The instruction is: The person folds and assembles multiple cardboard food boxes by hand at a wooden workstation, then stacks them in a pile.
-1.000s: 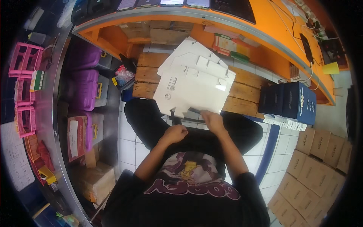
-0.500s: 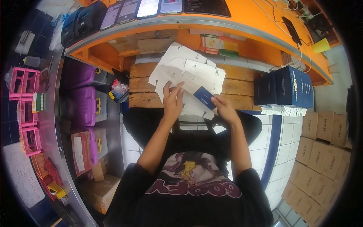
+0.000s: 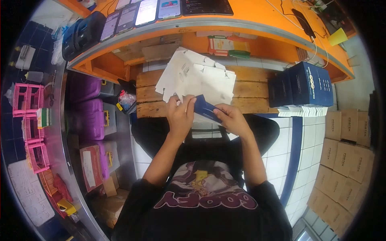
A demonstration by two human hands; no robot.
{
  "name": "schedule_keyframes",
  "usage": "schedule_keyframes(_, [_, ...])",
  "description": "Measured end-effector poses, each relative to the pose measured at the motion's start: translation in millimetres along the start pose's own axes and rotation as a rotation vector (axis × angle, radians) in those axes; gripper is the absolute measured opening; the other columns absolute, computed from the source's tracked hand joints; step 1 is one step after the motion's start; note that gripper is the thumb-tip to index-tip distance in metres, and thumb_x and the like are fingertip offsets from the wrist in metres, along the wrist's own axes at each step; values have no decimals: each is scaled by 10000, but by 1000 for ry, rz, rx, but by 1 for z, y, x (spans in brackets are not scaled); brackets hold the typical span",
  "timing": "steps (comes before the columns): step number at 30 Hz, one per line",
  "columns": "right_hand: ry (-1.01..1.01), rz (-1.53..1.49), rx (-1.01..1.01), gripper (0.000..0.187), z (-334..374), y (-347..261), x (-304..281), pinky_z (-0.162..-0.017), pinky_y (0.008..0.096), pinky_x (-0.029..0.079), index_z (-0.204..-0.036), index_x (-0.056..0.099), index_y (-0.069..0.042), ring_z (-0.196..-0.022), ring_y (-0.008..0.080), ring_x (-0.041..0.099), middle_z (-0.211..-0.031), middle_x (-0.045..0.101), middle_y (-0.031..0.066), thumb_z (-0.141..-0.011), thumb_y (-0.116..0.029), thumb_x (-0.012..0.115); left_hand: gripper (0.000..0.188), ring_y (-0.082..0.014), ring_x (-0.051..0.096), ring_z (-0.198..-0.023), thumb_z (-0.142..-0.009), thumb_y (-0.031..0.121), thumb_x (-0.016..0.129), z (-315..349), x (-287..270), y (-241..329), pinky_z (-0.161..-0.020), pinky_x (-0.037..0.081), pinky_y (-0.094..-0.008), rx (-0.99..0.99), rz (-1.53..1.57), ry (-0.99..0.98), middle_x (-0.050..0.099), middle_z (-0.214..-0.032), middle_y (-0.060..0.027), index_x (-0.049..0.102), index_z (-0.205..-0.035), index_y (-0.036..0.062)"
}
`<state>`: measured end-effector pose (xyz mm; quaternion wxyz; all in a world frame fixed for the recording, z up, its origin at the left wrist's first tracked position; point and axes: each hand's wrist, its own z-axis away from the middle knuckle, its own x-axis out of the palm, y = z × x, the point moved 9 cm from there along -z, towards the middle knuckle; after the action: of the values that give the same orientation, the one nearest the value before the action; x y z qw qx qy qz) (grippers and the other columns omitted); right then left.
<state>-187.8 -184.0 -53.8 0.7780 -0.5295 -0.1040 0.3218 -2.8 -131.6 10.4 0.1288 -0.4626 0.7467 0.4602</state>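
A folding carton blank [image 3: 206, 107], blue on its outer face and white inside, is held between my two hands at the front edge of the wooden bench. My left hand [image 3: 180, 114] has its fingers bent onto the carton's left part, the index finger at the blue panel's corner. On the right end, my right hand [image 3: 234, 120] pinches the blue panel between thumb and fingers. Beneath and beyond lies a loose pile of flat white carton blanks [image 3: 217, 82], overlapping at different angles. The carton's underside is hidden.
Blue boxes [image 3: 311, 86] stand at the right of the wooden bench [image 3: 255, 94], above stacked white-edged flat pieces [image 3: 303, 111]. Phones [image 3: 145, 12] rest on the orange table's edge ahead. Purple-lidded bins [image 3: 92, 117] are on the left, brown cartons [image 3: 341, 160] on the right.
The blue panel has turned up and shows more of its face, and it is nearer to me. My left hand has come down and closer to my right hand.
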Motion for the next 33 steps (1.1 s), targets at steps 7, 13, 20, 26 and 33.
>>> schedule_keyframes(7, [-48,212,8,253,59,11,-9,-604,352,514,-1190,734,-30,-611,174,610,-729,672,116,-996,-183,682,163,-271,615,-1006,-784,118,724,33,11,58,-863,489,-426,387,184,-428,629,-980,-50,745,-945,102])
schedule_keyframes(13, [27,361,-2,178,127,30,-24,-658,294,485,-1044,698,3,-713,101,598,-766,651,39,-945,-134,756,276,-246,619,-963,-732,159,706,77,21,132,-857,498,-400,579,387,-426,617,-983,-46,729,-1006,127])
schedule_keyframes(20, [716,-209,-115,261,214,47,-141,-782,247,480,-1212,660,-24,-883,93,619,-1026,694,18,-1029,-209,684,554,-365,535,-1317,-849,220,728,109,127,-2,-1085,447,-523,235,-151,-574,598,-1397,-144,627,-1383,113])
schedule_keyframes(26, [845,-384,-272,339,224,54,-150,-905,275,505,-1305,616,25,-1010,141,661,-1172,709,84,-1053,-201,642,695,-398,400,-1471,-863,251,730,142,189,-89,-1169,361,-584,344,-284,-794,464,-1583,-158,512,-1510,122])
schedule_keyframes(33, [793,-753,-201,302,163,60,-115,-956,303,524,-1319,613,14,-1049,167,683,-1188,716,99,-1054,-131,623,551,-411,567,-1305,-916,268,722,124,178,-69,-1050,484,-531,412,-277,-802,608,-1434,-179,599,-1423,90])
